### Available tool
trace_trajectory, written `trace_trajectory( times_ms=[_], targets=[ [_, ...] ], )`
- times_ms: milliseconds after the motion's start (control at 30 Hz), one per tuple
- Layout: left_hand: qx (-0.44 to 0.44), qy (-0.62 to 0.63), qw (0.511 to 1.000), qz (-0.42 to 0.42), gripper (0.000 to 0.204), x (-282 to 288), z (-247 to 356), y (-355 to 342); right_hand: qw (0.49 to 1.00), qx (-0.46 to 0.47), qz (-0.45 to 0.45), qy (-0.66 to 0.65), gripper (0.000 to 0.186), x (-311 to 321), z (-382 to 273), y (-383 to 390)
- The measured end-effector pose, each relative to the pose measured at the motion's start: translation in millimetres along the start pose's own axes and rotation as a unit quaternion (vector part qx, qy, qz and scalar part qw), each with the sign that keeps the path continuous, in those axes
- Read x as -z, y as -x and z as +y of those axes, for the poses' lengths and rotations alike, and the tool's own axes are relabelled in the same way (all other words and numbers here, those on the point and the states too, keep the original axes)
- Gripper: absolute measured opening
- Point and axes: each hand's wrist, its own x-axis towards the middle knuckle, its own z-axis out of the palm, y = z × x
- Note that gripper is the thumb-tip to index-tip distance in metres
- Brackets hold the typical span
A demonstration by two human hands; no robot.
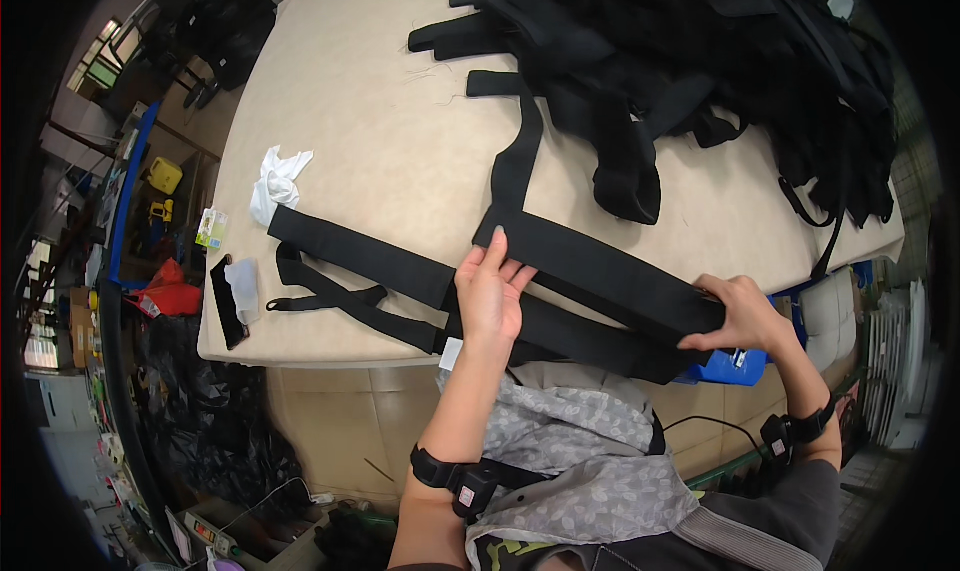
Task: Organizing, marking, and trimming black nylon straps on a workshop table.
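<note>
A wide black fabric band point(605, 263) stretches slantwise between my hands over the table's near edge. My left hand point(490, 296) pinches its left end, thumb on top, close to where a narrower black strap point(516, 161) runs up toward the pile. At the other end, my right hand point(742, 316) is closed around the band, its fingers partly hidden. More black band layers point(590, 343) lie beneath, nearer my body. Left of my left hand, another flat band section point(360, 256) and a thin strap point(385, 321) rest on the table. A small white label point(451, 353) shows by my left wrist.
A large heap of black straps point(690, 61) covers the far right of the cream table point(350, 101). Crumpled white tissue point(277, 183), a dark flat object point(228, 301) and a small box point(211, 228) sit along the left edge. A blue container point(735, 368) is below the near edge.
</note>
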Motion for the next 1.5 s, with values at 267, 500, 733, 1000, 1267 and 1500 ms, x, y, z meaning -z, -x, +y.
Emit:
trace_trajectory(
  times_ms=[267,500,733,1000,1267,1500],
  targets=[
    [0.161,0.557,0.815,-0.019,0.062,4.0,55.3,-17.1,0.805,-0.106,0.269,-0.518,0.027,34.5,72.7,22.4],
    [-0.040,0.130,0.981,-0.135,0.068,1.5,48.3,-4.7,0.909,-0.158,0.385,-0.009,0.033,-17.6,197.8,26.2],
    [-0.302,-0.571,0.759,-0.084,0.062,-38.3,38.7,-80.9,0.882,-0.188,0.415,0.119,0.035,-10.3,220.9,30.4],
    [-0.248,-0.600,0.760,-0.013,0.077,-92.8,23.1,-193.7,0.816,-0.191,0.473,0.273,0.038,2.9,216.2,19.3],
    [-0.328,-0.472,0.818,-0.019,0.017,-104.0,71.2,-225.8,0.940,-0.018,0.331,-0.080,0.021,17.5,88.3,-66.3],
    [-0.174,-0.282,0.893,-0.304,0.011,-129.1,135.0,-88.8,0.904,0.003,0.381,-0.195,0.035,40.9,78.8,-155.0]
  ],
)
